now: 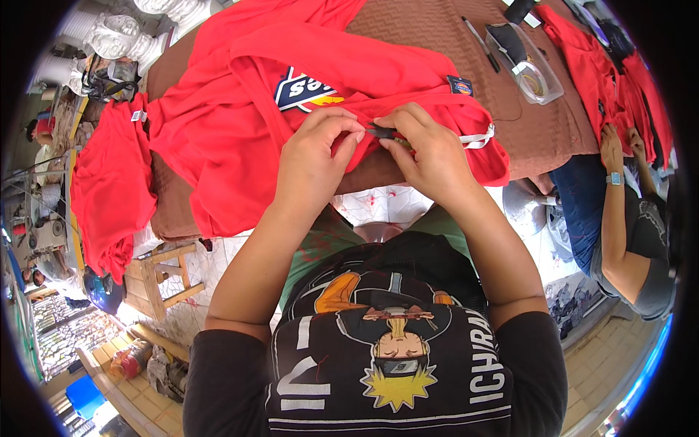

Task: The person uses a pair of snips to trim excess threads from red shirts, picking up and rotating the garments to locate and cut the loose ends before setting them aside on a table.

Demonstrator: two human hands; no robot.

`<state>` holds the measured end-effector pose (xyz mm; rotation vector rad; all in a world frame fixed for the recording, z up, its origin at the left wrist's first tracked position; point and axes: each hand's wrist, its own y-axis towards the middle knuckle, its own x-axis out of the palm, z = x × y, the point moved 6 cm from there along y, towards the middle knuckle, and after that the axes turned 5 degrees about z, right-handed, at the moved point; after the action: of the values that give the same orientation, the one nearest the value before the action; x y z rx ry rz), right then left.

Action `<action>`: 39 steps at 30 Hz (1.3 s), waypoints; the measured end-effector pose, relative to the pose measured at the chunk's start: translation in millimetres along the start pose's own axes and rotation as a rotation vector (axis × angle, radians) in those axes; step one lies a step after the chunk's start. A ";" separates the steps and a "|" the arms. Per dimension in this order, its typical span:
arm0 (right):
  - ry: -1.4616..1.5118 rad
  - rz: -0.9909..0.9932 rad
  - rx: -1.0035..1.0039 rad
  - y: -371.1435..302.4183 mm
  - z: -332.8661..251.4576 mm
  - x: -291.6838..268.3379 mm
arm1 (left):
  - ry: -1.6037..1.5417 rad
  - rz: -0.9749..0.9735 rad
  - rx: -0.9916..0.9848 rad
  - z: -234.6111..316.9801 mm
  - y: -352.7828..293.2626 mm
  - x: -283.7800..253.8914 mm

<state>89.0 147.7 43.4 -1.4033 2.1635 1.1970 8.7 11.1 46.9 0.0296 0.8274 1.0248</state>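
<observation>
A red garment (196, 116) with a dark blue, white and yellow printed patch and a small neck label lies spread over the table before me. My right hand (433, 153) is closed around small dark thread snips (381, 132), their tip pointing left toward my other hand. The thumb and forefinger of my left hand (313, 153) pinch together just left of that tip, over the red cloth. What they hold is too small to make out. Beside my right hand, a white cord (478, 138) lies on the garment's right edge.
A brown cloth covers the table (415, 29). A clear plastic box (526, 65) and a pen (481, 45) lie at the far right. Another red garment (113, 182) hangs at the left, above a wooden stool (164, 280). At right, another person (619, 211) handles red cloth.
</observation>
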 end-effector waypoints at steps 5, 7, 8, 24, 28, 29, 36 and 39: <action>-0.034 0.082 0.045 3.6 6.5 -11.8 | -0.318 -0.440 0.323 49.0 3.2 -27.0; 0.074 0.144 0.127 3.6 12.5 -21.5 | -0.450 -0.536 0.380 67.8 4.4 -47.7; 0.099 0.167 0.134 3.7 16.2 -24.3 | -0.442 -0.500 0.336 73.8 7.8 -59.0; 0.322 -0.085 0.528 -13.2 35.7 19.3 | 0.068 -0.058 0.122 3.7 -1.7 22.0; 0.400 -0.147 0.563 -13.4 23.5 11.3 | 0.226 -0.003 0.267 10.6 -0.8 23.4; 0.412 -0.147 0.538 -13.0 20.9 10.2 | 0.242 0.011 0.287 12.3 -0.5 22.7; 0.121 -0.015 0.342 -9.1 0.3 -18.7 | -0.206 -0.076 -0.264 -8.5 3.7 17.6; 0.105 0.022 0.245 -11.3 -1.8 -21.4 | -0.338 -0.117 -0.383 -17.0 4.2 17.3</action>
<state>109.3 157.4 52.6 -1.3665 2.3102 0.8471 -0.7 20.7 26.3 -0.1665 0.3151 1.0176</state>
